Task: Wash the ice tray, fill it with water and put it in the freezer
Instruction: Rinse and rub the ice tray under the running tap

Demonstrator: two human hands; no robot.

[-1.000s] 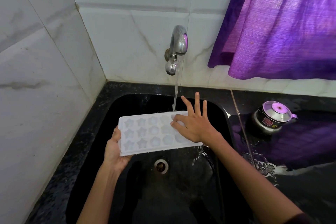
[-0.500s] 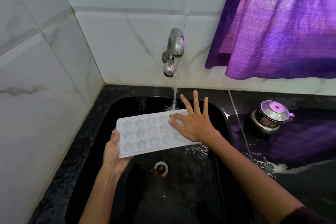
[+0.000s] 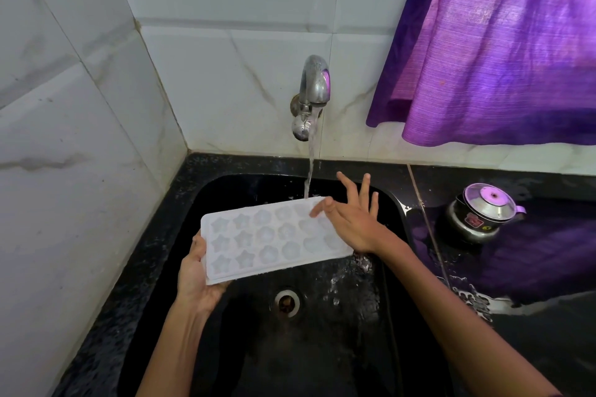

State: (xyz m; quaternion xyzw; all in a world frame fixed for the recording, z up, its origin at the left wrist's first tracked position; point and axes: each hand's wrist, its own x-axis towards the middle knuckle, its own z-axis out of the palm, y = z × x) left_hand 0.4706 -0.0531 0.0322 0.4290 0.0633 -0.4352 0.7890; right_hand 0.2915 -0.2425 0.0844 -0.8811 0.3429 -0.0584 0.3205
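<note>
A: Count? One ice tray [image 3: 274, 240], eighteen moulds, three rows of six, between the hands.
B: Hands?
A: Two: left hand [image 3: 196, 277], right hand [image 3: 353, 224].
B: Rest?
A: One tap [image 3: 311, 97] above right hand, one sink [image 3: 245, 185], one drain [image 3: 287, 301], one pot [image 3: 480, 216] right of right hand, one purple curtain [image 3: 503, 51].

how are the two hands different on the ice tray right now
The left hand grips the ice tray at its left end, palm up and fingers under it; the right hand lies over the right end with straight, spread fingers. The left hand sits away from the tap's stream; the right hand is beside it. Both touch the tray over the sink.
</note>
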